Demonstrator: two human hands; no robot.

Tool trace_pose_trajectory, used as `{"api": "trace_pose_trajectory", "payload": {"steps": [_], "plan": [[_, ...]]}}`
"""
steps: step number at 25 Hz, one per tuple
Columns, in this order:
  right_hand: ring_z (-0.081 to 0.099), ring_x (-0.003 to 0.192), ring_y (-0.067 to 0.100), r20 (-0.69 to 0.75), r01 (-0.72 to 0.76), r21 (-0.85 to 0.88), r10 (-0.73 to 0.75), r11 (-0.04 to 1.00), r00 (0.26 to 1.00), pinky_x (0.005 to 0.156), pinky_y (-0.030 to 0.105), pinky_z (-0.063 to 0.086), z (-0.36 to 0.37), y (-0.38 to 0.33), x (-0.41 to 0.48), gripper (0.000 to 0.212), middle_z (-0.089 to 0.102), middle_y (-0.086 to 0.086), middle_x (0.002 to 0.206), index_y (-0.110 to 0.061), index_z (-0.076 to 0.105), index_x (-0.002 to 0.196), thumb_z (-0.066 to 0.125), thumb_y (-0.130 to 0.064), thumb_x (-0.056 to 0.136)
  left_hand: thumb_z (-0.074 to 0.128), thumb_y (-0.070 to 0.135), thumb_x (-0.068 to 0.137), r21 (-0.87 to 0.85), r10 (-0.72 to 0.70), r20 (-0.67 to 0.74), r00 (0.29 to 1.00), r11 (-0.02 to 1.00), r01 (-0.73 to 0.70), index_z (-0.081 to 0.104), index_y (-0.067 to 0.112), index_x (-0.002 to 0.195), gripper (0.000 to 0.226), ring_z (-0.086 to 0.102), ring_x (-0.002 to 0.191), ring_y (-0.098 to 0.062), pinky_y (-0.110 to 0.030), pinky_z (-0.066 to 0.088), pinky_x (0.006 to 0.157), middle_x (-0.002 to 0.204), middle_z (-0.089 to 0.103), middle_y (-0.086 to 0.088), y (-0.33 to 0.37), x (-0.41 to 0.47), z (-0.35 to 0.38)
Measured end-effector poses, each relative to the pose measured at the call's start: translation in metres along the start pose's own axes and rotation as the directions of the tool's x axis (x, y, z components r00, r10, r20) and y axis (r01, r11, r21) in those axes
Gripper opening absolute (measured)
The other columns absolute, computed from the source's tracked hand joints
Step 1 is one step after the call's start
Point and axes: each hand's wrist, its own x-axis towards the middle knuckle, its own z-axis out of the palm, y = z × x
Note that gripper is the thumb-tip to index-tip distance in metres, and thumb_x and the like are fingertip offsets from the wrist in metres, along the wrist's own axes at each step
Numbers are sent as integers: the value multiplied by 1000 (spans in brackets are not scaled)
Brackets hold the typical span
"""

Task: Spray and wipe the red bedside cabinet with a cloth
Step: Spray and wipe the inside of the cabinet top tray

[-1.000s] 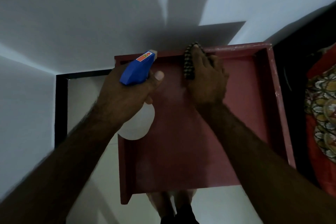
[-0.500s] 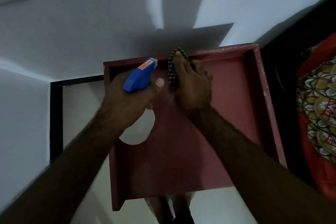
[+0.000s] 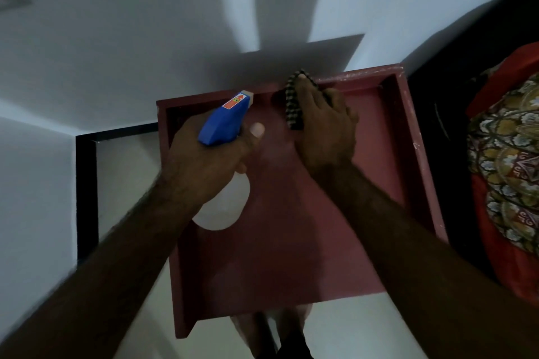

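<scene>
The red bedside cabinet [image 3: 291, 242] fills the middle of the view, its flat top ringed by a raised rim. My left hand [image 3: 204, 160] grips a spray bottle [image 3: 224, 122] with a blue trigger head and a white body, held over the top's left part, nozzle pointing toward the back rim. My right hand [image 3: 323, 125] presses a dark checked cloth [image 3: 293, 102] flat against the top near the back rim, at its middle. Most of the cloth is hidden under the hand.
White walls meet in a corner behind and left of the cabinet. A black skirting strip [image 3: 86, 198] runs along the floor at left. A bed with a red patterned cover [image 3: 507, 172] stands close on the right. My feet [image 3: 277, 332] show below the front edge.
My right hand with the cloth slid left along the back of the top, then edged back right a little. The left hand has kept the spray bottle in about the same spot.
</scene>
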Motion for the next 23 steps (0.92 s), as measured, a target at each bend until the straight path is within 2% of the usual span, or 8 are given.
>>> {"api": "trace_pose_trajectory", "payload": {"steps": [2,7,11,12,15,16,20,23], "plan": [[46,130,30,-23,-104,30,104,994,994,92,47,41,-4,2,2,95,43,-11,158,-28,37,156,72,-10,69,62,62,76,-1,-3,6,1000,1000,3,63,21,105,50,71,67,-12,-14,53,66,78,71,-6,1,-1,3],[43,134,29,35,90,-4,-90,996,995,94,43,39,-2,8,2,87,36,-13,162,-29,31,159,65,-15,80,68,46,88,48,3,-8,1000,999,-2,65,9,92,38,64,55,-3,-8,47,55,73,70,-7,2,2,8],[44,132,30,1,-124,44,124,991,992,99,47,44,-7,14,8,93,40,-11,160,-28,32,158,69,-13,74,67,51,85,41,16,-11,1000,999,-15,65,9,97,43,65,56,-3,-7,46,54,75,70,-7,5,4,12],[44,132,31,6,-101,50,101,994,995,97,47,43,-5,7,6,95,40,-10,160,-27,33,158,70,-10,72,67,52,83,37,21,-14,1000,999,-20,65,9,98,45,65,56,-3,-7,46,54,75,70,-8,5,5,13],[45,132,30,40,127,28,-128,991,991,92,45,40,-2,5,1,92,39,-10,161,-27,35,157,67,-8,73,70,47,86,21,13,-18,1000,1000,-13,66,10,99,39,65,56,-5,-8,46,54,74,70,-8,5,5,17],[45,132,29,43,137,9,-138,990,990,93,45,40,-3,13,3,91,39,-12,160,-29,34,158,67,-11,75,70,47,86,19,8,-15,1000,1000,-8,66,10,97,39,65,56,-4,-8,46,53,73,69,-7,4,6,18],[43,134,30,-12,-148,34,149,988,989,100,48,40,-10,31,9,91,39,-12,160,-30,29,159,65,-13,78,67,52,83,68,-9,-5,1000,998,10,65,8,88,44,63,53,1,-5,43,50,70,67,-2,6,8,20],[44,132,29,22,0,37,0,999,1000,96,45,42,-8,23,6,93,38,-11,161,-28,31,159,66,-11,74,69,50,85,64,-6,2,1000,998,5,64,8,86,42,62,52,1,-5,43,50,67,69,0,8,11,21]]}}
